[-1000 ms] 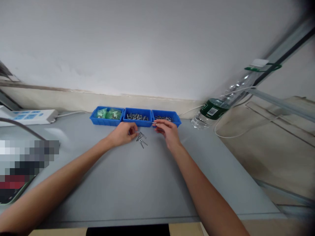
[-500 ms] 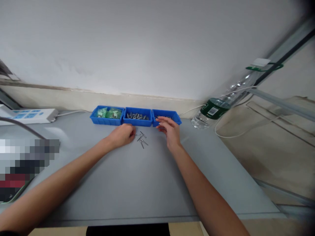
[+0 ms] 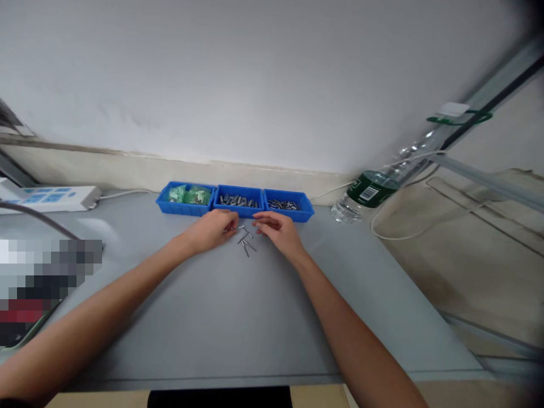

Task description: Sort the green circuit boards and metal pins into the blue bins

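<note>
Several thin metal pins (image 3: 246, 243) lie in a loose cluster on the grey table (image 3: 221, 317). To the left of them is my left hand (image 3: 212, 231), fingers closed, with a slim metal pin (image 3: 241, 228) sticking out from its fingertips. My right hand (image 3: 280, 233) is just right of the cluster, its thumb and fingers curled together; anything between them is too small to make out. Behind the hands stand a middle blue bin (image 3: 239, 211) of metal pieces and a right blue bin (image 3: 293, 215) of smaller metal parts.
A left blue bin (image 3: 182, 208) holds green-tinted plastic bags. At the right, a large clear bottle (image 3: 369, 190) leans against a metal frame. A white power strip (image 3: 63, 197) with a cable is at the left, near a pixelated area. The wall rises behind the bins.
My right hand has moved left and slightly down from the right blue bin to beside the loose pins, its fingers drawing together. My left hand has stayed almost in place, rotating slightly.
</note>
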Demonstrator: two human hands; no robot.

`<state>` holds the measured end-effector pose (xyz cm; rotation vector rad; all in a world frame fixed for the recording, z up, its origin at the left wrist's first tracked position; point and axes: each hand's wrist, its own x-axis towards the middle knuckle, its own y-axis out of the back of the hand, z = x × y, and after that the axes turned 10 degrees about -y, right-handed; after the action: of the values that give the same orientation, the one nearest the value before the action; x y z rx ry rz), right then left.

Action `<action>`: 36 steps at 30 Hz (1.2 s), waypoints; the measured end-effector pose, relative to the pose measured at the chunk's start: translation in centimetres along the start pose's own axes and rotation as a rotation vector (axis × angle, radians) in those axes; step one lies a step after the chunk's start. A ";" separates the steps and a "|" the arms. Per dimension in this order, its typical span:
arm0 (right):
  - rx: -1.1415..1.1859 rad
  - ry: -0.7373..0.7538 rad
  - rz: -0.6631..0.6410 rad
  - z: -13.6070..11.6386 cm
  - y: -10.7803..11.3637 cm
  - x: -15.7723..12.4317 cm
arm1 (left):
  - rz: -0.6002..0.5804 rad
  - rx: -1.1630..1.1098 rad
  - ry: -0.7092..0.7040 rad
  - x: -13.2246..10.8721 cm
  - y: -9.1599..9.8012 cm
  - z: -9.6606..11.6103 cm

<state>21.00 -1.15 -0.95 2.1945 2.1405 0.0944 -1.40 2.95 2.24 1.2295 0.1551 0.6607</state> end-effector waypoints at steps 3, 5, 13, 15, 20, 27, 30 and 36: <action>-0.012 0.016 -0.117 0.1 -0.1 -0.1 | 0.062 -0.012 -0.058 0.2 0.1 0.3; 0.001 0.010 -0.184 -0.1 -0.2 -0.3 | 0.098 -0.017 -0.087 0.2 0.2 0.5; 0.045 -0.031 -0.085 -1.2 -0.1 -0.5 | 0.072 0.020 -0.008 0.2 -0.3 0.8; 0.077 -0.014 0.010 -1.3 0.1 -0.5 | 0.010 0.034 0.044 0.1 -0.7 0.9; 0.221 -0.038 0.258 -1.3 0.8 -0.1 | -0.080 0.020 0.107 0.2 -1.3 1.3; 0.263 -0.099 0.367 -1.1 0.9 0.2 | -0.148 0.122 0.146 0.1 -0.9 1.2; 0.232 -0.092 0.331 -1.2 0.8 0.0 | -0.199 0.172 0.142 0.0 -0.7 0.6; 0.119 -0.066 0.157 -1.3 0.3 -0.3 | -0.146 0.120 0.144 -0.1 -0.2 0.2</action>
<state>21.21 -1.46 0.37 2.3931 1.9855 -0.0974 -1.32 2.68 2.10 1.2724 0.4059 0.6188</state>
